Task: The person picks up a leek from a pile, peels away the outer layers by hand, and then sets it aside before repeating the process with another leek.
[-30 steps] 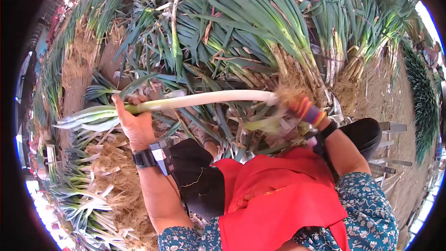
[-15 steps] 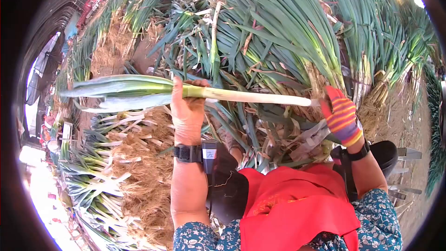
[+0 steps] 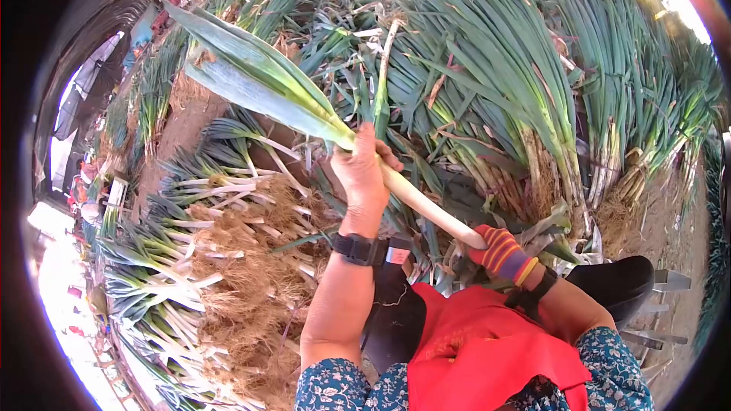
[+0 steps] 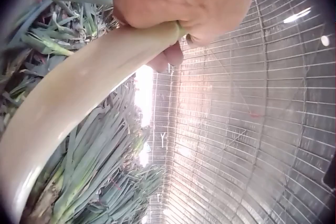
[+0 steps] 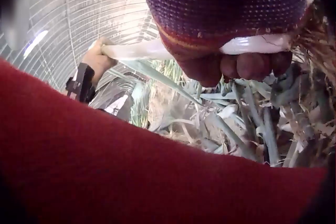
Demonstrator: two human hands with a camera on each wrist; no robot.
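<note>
In front of a red cloth apron point(image 3: 487, 342), a striped-gloved right hand point(image 3: 506, 256) and a bare left hand point(image 3: 362, 171) are curling fingers closed round one long white-and-green leek point(image 3: 430, 207) — slanting leaves-up leftward — and green leek bundles point(image 3: 495, 68) are leaning beyond.

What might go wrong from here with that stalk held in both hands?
The pale stalk is gripped at two spots, by the left hand and the gloved right hand, so uneven pressure might bend or snap it. Its broad leaves spread unsupported past the left hand and could tear if they catch.
</note>
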